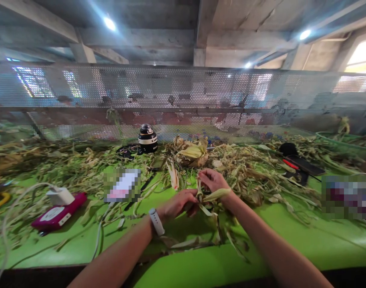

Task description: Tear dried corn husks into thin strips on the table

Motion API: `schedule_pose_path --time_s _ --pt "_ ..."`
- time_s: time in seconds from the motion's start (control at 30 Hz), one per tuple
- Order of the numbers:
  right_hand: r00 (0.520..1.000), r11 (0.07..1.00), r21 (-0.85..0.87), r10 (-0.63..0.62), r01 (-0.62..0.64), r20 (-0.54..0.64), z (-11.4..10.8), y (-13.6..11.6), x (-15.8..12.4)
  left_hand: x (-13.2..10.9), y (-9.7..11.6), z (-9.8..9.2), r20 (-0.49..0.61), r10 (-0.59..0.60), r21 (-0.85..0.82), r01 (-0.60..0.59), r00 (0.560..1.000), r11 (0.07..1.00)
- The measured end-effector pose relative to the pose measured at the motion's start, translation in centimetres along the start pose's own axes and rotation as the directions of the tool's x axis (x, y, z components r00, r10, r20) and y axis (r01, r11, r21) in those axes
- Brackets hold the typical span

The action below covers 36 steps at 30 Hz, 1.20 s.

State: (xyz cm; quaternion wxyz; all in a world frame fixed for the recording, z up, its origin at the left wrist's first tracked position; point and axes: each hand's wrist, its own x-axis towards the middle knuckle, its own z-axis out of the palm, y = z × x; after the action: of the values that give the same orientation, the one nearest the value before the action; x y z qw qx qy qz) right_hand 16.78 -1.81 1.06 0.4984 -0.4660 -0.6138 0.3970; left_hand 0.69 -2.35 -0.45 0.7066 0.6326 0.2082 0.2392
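Head view: both bare hands meet above the bright green, smooth surface (177, 276), near the middle of its front part. Between them is a thin, pale yellow-green strip of dried plant husk (200, 197). The fingers of the left hand (181, 201) are closed on its lower part, and the fingers of the right hand (213, 181) pinch its upper end. A broader pale husk leaf (216, 195) lies across the right wrist. A white wristband (156, 222) circles the left wrist.

Just beyond the hands lies a pinkish-white, narrow husk piece (172, 175); behind it sits a crumpled yellowish husk bunch (193, 153) within a wide heap of dry green and tan husks (246, 170). To the left, a white plug-in charger (60, 196) sits on a magenta power strip (61, 213), well apart from the hands. Between the strip and the left hand lies a flat, pixelated rectangular object (123, 186). A black, rounded container with a white band (147, 139) stands upright near the grey perforated metal screen (183, 86) at the back.
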Motion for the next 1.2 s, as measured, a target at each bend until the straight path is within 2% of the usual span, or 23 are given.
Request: schedule_pose_path --time_s 0.1,0.17,0.23,0.37,0.47,0.57,0.67,0.73,0.9,1.03,1.1,1.17,1.2 --pt "0.976 0.985 0.08 0.135 -0.15 0.169 0.0 -0.1 -0.1 0.3 -0.2 0.1 -0.02 0.015 -0.096 -0.017 1.0 0.995" --pt "0.969 0.983 0.076 0.152 -0.169 0.194 0.2 -0.2 -0.3 0.2 0.0 0.2 -0.037 0.011 -0.108 -0.015 0.999 0.994" --pt "0.978 0.984 0.092 0.14 -0.155 0.157 0.5 -0.1 -0.4 0.1 0.1 0.4 -0.053 -0.002 -0.034 0.0 0.999 0.999" --pt "0.998 0.996 0.065 0.06 -0.06 -0.007 1.0 0.2 -0.3 0.0 0.1 0.6 -0.026 -0.023 0.106 0.025 0.999 0.994" --pt "0.999 0.999 0.024 0.041 -0.041 0.006 0.6 0.1 -0.2 0.2 0.1 0.4 -0.119 0.029 -0.002 -0.029 0.992 1.0" --pt "0.989 0.996 0.089 -0.007 -0.007 0.147 -0.5 -0.7 -0.5 0.4 0.2 0.0 -0.253 0.069 -0.2 -0.122 0.965 0.972" --pt "0.967 0.982 0.18 -0.09 0.048 0.236 -1.5 -1.5 -0.9 0.5 0.2 -0.3 -0.279 0.051 -0.27 -0.13 0.959 0.954" --pt "0.979 0.985 0.163 -0.092 0.062 0.183 -1.5 -1.5 -1.0 0.5 0.1 -0.4 -0.254 0.049 -0.214 -0.106 0.966 0.971" --pt "0.994 0.992 0.092 -0.08 0.086 -0.071 -0.3 -0.4 -0.6 0.9 -0.4 -0.1 -0.242 0.083 -0.061 -0.1 0.967 0.993" --pt "0.995 0.989 0.143 -0.014 0.028 -0.101 -0.1 0.2 -0.2 1.1 -0.6 -0.1 -0.26 0.066 -0.077 -0.089 0.963 0.993" --pt "0.993 0.997 0.068 -0.027 0.035 -0.118 -0.6 0.3 0.0 1.0 -0.5 -0.2 -0.301 0.084 -0.126 -0.126 0.95 0.984" --pt "0.967 0.991 -0.094 -0.11 0.091 -0.228 -1.1 0.3 0.0 0.9 -0.2 -0.4 -0.359 0.113 -0.202 -0.196 0.927 0.96" --pt "0.937 0.975 -0.188 -0.173 0.119 -0.305 -1.3 0.2 -0.1 0.8 0.0 -0.4 -0.387 0.131 -0.235 -0.235 0.913 0.943"
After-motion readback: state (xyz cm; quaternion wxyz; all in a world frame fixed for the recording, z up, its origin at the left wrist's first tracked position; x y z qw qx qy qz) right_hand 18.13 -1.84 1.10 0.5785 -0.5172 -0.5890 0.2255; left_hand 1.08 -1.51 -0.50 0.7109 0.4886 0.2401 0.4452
